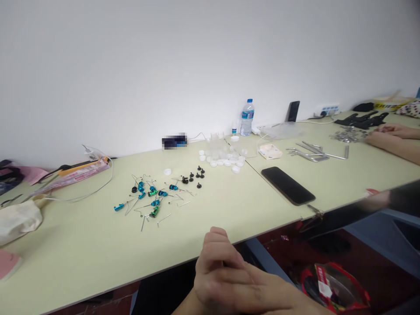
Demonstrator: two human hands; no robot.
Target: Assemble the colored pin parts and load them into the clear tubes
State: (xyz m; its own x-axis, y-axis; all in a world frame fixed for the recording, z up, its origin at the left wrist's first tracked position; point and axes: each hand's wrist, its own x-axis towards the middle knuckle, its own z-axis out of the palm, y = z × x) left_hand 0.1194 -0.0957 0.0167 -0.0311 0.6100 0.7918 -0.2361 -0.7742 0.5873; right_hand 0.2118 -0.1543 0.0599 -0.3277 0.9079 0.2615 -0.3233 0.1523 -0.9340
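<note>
My two hands are clasped together just below the near edge of the pale green table [82,258]. My left hand [215,258] is curled over my right hand [272,293], and nothing shows inside them. The nearest things on the table are several small blue and green metal parts with bent wires [149,197] and a few black studs [193,177] behind them. Both hands are off the table and touch none of these.
White caps [223,158] and a water bottle [247,117] stand farther back. A black phone [288,185] lies to the right, with metal hex keys [311,153] beyond. Another person's hands [392,133] rest far right. A blurred dark sleeve [377,205] crosses the table edge. A cloth bag [18,218] lies left.
</note>
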